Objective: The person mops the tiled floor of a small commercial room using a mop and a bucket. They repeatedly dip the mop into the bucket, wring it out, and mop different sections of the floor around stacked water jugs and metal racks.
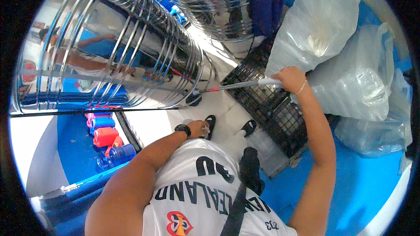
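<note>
Pole (240, 85) in right hand (292, 80), bulging bags (321, 24), crate (286, 124)

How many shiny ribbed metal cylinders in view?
2. The left cylinder fills the upper left; the other cylinder is at top centre, beyond the pole in the right hand. More could be hidden behind them.

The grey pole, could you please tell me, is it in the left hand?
No, the right hand grips the grey pole, and the left hand is apart from it.

The top edge cuts off the rear metal cylinder (214, 6); the pole (240, 85) ends indistinctly.
</note>
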{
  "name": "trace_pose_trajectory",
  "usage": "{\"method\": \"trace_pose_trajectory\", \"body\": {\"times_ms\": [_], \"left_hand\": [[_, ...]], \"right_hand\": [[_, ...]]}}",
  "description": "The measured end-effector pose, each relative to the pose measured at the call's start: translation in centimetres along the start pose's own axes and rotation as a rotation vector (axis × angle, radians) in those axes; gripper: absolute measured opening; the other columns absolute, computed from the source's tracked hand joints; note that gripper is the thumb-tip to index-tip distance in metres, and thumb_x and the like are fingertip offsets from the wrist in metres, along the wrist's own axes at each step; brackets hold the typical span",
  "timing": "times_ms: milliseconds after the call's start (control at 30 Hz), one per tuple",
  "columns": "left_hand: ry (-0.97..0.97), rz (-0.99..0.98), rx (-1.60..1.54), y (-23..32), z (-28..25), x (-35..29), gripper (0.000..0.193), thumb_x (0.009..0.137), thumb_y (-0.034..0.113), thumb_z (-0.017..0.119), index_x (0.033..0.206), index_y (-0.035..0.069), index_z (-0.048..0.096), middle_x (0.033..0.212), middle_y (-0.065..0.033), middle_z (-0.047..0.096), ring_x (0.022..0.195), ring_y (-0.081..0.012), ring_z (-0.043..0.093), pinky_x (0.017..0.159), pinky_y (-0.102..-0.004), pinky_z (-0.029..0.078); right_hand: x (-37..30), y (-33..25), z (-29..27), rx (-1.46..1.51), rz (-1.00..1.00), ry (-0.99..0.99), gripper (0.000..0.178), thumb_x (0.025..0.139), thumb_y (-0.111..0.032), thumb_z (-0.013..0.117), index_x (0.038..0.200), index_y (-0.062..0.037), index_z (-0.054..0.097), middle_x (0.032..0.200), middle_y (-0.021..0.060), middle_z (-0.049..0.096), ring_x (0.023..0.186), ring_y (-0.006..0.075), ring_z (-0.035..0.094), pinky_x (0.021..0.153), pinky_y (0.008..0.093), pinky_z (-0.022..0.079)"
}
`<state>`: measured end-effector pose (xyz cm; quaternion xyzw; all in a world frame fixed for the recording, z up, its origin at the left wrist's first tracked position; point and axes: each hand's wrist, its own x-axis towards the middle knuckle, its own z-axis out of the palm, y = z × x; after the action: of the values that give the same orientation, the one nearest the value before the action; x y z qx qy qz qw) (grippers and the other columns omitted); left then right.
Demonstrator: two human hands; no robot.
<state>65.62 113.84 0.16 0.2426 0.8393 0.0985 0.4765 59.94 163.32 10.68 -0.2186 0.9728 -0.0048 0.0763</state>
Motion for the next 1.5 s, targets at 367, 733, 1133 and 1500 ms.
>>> {"method": "trace_pose_trajectory", "body": {"times_ms": [367,733,1133,1500], "left_hand": [[0.073,-0.060,-0.090,-1.2,0.0,-0.6,0.048,0.095,0.043,0.067,0.128,0.008,0.064,0.119,-0.0177,0.070,0.111,-0.0353,0.066,0.097,-0.0459,0.052],[0.063,-0.061,-0.120,-2.0,1.1,-0.2,0.048,0.093,0.040,0.068,0.127,0.007,0.065,0.121,-0.0192,0.069,0.111,-0.0352,0.066,0.098,-0.0462,0.052],[0.062,-0.082,-0.171,-4.1,2.0,-0.3,0.048,0.095,0.038,0.066,0.129,0.005,0.063,0.118,-0.0204,0.070,0.108,-0.0353,0.067,0.097,-0.0454,0.052],[0.065,0.012,-0.128,-3.1,1.0,0.4,0.046,0.093,0.042,0.067,0.124,0.008,0.066,0.112,-0.0190,0.071,0.105,-0.0359,0.067,0.095,-0.0442,0.052]], "right_hand": [[2.2,-18.6,13.5,0.517,0.201,-0.255,0.045,0.088,-0.034,0.071,0.130,-0.0195,0.065,0.105,0.0154,0.073,0.097,0.0357,0.071,0.082,0.0504,0.058],[-9.1,-7.9,-1.0,0.315,0.298,-0.118,0.039,0.079,-0.034,0.076,0.117,-0.0243,0.075,0.090,0.0143,0.074,0.085,0.0353,0.072,0.077,0.0486,0.058],[2.0,-16.7,5.5,0.431,0.293,-0.195,0.041,0.079,-0.033,0.074,0.117,-0.0176,0.075,0.096,0.0168,0.074,0.091,0.0369,0.071,0.083,0.0491,0.057],[-3.0,-21.7,15.2,0.756,0.600,-0.314,0.036,0.089,-0.041,0.068,0.120,-0.0233,0.073,0.109,0.0152,0.074,0.099,0.0386,0.070,0.089,0.0492,0.055]]}}
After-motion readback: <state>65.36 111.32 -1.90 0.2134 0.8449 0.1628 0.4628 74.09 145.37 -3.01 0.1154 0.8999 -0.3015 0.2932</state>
